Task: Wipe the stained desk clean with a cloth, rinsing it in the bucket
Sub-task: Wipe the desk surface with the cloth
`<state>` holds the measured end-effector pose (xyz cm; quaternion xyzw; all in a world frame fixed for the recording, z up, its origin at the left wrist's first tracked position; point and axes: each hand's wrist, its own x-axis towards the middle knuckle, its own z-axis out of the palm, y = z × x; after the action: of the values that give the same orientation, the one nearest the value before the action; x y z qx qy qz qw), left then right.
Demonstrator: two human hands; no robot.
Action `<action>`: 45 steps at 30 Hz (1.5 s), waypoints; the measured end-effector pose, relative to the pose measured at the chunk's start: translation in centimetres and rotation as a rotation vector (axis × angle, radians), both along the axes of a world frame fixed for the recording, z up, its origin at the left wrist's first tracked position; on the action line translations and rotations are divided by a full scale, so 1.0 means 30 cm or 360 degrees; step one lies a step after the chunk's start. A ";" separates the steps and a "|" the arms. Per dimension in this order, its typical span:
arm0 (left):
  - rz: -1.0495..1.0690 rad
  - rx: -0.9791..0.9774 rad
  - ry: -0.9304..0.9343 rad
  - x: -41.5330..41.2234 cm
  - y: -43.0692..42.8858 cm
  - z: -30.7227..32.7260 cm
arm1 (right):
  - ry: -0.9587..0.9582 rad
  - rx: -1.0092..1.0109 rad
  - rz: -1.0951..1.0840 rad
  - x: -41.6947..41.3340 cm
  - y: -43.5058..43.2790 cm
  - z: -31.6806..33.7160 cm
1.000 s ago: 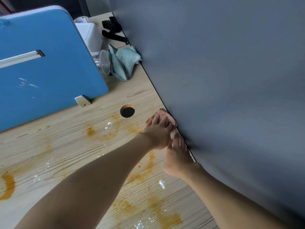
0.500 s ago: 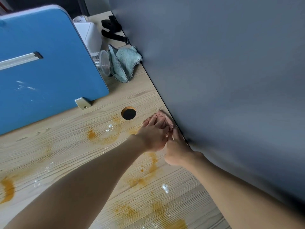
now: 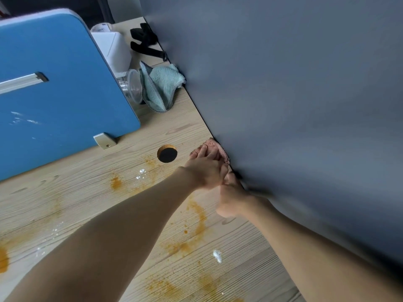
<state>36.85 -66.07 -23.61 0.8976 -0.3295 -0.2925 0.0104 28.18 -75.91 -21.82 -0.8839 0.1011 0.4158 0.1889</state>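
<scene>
A pink cloth [image 3: 220, 149] lies on the wooden desk [image 3: 87, 199], against the foot of the grey partition. My left hand [image 3: 207, 168] presses on it with straight fingers and covers most of it. Right behind, my right hand [image 3: 233, 197] rests on the desk along the partition, its fingertips under my left hand. Orange stains [image 3: 199, 216] and white specks [image 3: 217, 256] mark the desk nearer to me. The bucket is out of view.
A round cable hole [image 3: 167, 154] lies just left of the cloth. A blue panel [image 3: 54, 94] stands at the left. Behind it are a teal cloth [image 3: 161, 88], a clear cup [image 3: 130, 88], a white box [image 3: 113, 49] and a black strap [image 3: 146, 42]. The grey partition [image 3: 294, 105] fills the right.
My left hand has pushed the pink cloth a little farther along the partition, away from me. My right hand has closed up behind it.
</scene>
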 end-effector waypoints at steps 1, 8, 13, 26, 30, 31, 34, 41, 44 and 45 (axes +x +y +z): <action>-0.0021 -0.0024 -0.0006 0.009 0.001 -0.023 | 0.0007 -0.0006 0.0016 0.002 -0.005 0.003; -0.0038 -0.0065 -0.0064 -0.064 0.125 -0.058 | -0.0305 -0.0070 -0.0003 0.016 0.010 0.046; 0.0058 -0.0066 -0.0032 0.017 0.052 -0.012 | -0.0265 -0.0105 0.0180 0.015 0.008 0.019; 0.0006 -0.0057 -0.0006 0.067 0.084 -0.047 | -0.0073 -0.0147 0.0208 0.041 0.038 0.041; 0.0003 -0.0060 -0.0045 0.133 0.051 -0.065 | -0.0065 -0.0189 0.0239 0.045 0.036 0.027; -0.0021 -0.0074 -0.0033 0.125 0.052 -0.054 | -0.0065 -0.0188 0.0231 0.044 0.039 0.030; -0.0075 -0.0050 -0.0090 0.093 0.100 -0.045 | -0.0072 -0.0197 0.0239 0.046 0.049 0.031; 0.0119 0.0000 -0.0006 0.160 0.061 0.002 | -0.0049 -0.0135 0.0203 0.029 0.033 0.022; 0.0145 -0.0018 -0.0020 0.190 0.041 0.012 | -0.0056 -0.0149 0.0209 0.036 0.033 0.028; 0.0103 -0.0020 -0.0040 0.172 0.044 0.018 | -0.0044 -0.0138 0.0201 0.034 0.037 0.034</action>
<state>42.01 -64.76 -23.08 0.9113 -0.3023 -0.2788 0.0215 29.21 -74.80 -20.79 -0.9015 0.0605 0.4099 0.1252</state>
